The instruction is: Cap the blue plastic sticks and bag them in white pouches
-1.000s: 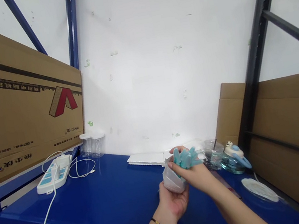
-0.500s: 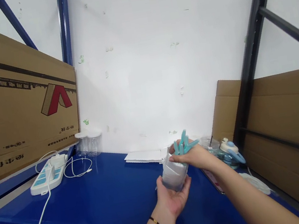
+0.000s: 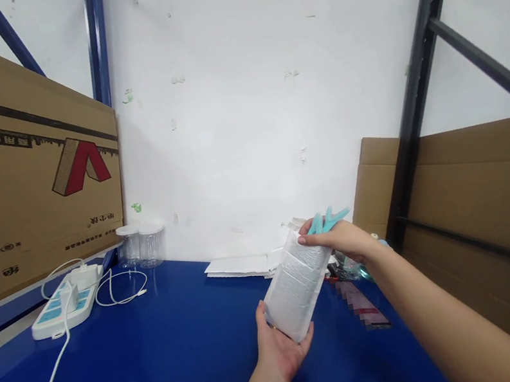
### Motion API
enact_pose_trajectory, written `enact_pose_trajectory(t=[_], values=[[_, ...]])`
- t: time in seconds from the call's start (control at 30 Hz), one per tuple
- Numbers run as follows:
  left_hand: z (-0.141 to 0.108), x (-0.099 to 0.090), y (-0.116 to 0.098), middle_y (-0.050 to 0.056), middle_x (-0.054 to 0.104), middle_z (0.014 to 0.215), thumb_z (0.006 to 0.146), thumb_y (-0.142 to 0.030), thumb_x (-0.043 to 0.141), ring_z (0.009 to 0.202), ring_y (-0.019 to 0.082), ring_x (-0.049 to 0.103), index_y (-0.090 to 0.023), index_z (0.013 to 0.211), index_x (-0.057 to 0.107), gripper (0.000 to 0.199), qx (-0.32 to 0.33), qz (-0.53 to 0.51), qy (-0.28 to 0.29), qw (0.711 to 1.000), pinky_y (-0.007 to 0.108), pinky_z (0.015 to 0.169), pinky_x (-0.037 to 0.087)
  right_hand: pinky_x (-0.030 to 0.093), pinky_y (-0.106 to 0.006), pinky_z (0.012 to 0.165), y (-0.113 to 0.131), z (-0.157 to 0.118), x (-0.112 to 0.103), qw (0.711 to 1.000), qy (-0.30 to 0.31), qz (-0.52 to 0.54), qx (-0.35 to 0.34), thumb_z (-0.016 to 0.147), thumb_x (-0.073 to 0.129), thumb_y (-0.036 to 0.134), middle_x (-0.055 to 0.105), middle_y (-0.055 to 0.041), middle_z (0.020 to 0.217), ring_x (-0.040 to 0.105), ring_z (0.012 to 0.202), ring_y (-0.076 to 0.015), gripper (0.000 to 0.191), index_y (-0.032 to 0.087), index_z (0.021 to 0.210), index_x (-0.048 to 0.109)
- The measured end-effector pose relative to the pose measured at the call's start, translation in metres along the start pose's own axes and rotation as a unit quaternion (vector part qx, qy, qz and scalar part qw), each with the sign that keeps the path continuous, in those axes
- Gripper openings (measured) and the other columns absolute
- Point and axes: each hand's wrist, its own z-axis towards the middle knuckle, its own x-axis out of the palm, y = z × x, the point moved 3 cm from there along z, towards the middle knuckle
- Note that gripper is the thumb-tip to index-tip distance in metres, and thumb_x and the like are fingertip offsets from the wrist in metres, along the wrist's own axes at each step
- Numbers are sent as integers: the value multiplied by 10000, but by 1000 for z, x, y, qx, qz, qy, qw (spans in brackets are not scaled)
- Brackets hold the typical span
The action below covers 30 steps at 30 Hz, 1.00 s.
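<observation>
A white padded envelope (image 3: 297,282) is held at a slant over the table, its wrinkled face towards me. My left hand (image 3: 281,349), with a dark bracelet at the wrist, cups its lower end between thumb and fingers. At the upper end my right hand (image 3: 334,238) pinches the envelope with thumb and fingers. Several slim teal plastic pieces (image 3: 326,221) stick up from my right hand; their lower parts are hidden, and I cannot tell their exact kind.
On the blue table (image 3: 186,339) lie a white power strip (image 3: 71,303) with cables, two lidded clear jars (image 3: 151,246), white paper sheets (image 3: 236,267) and a phone (image 3: 362,306). A large cardboard box (image 3: 25,164) stands left; cardboard (image 3: 488,210) and a dark post (image 3: 414,92) are right.
The white envelope has gone from bunched or foreshortened to stretched out lengthwise between my hands. My right hand has moved up and right with the teal pieces. The phone now shows more.
</observation>
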Motion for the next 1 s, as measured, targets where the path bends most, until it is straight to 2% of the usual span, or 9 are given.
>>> enact_pose_trajectory(t=[0.2,0.3,0.43,0.5,0.57,0.63,0.73,0.87,1.0], values=[[4,-4,1,108,614,1100,696,-586,607,991,300,599,-238,1182,487,610,-2,-4,0,1000,445,775,503,333,-215,454,5,-3,1,998,55,1,5,641,700,519,575,7,621,461,535,-111,428,175,892,658],[3,-5,1,108,624,1089,704,-580,616,981,292,609,-236,1180,490,601,-1,-5,-2,1000,430,765,516,364,-217,465,8,-3,1,998,50,-15,-22,694,643,536,608,-12,713,487,576,-121,416,184,917,648],[-1,-3,-3,76,653,1047,756,-451,650,912,246,642,-244,1169,497,486,17,60,12,998,442,775,532,439,-259,566,9,-3,-3,990,-66,-84,-93,709,657,451,634,-42,965,536,694,-153,479,240,1128,559],[-6,-2,-11,55,674,976,768,-348,673,805,201,665,-235,1132,521,411,54,102,5,993,376,701,564,451,-285,619,9,-5,-5,981,-105,-107,-124,708,670,419,634,-47,1020,536,711,-157,522,253,1181,526],[-13,-1,-26,39,679,835,758,-291,693,631,141,652,-199,1062,557,345,98,144,-23,985,222,506,543,461,-301,663,10,-10,-4,980,-67,-94,-161,715,668,426,632,-57,1055,539,732,-161,472,235,1135,568],[-21,3,-46,17,636,669,761,-287,691,440,79,562,-151,983,579,284,113,189,-48,974,107,305,378,470,-317,716,12,-16,-2,975,8,-73,-208,692,695,426,617,-63,1107,549,782,-175,453,225,1088,607],[-32,15,-79,15,610,627,833,-258,606,323,18,439,-107,962,578,201,72,225,-15,972,74,245,284,467,-336,754,17,-22,0,959,39,-110,-258,717,680,398,622,-49,1083,553,853,-201,380,261,1069,637],[-37,36,-116,52,626,677,909,-320,449,348,28,468,-55,1054,548,318,-31,179,96,979,89,279,365,432,-302,713,11,-5,-1,932,-64,-214,-286,858,505,399,632,-50,929,538,913,-215,231,261,934,674],[-24,51,-153,103,655,921,914,-391,385,514,86,587,-91,1109,517,381,20,159,164,973,155,367,473,352,-246,567,-31,47,-16,928,-183,-277,-169,911,362,457,582,-8,671,509,644,-155,377,190,788,599]])
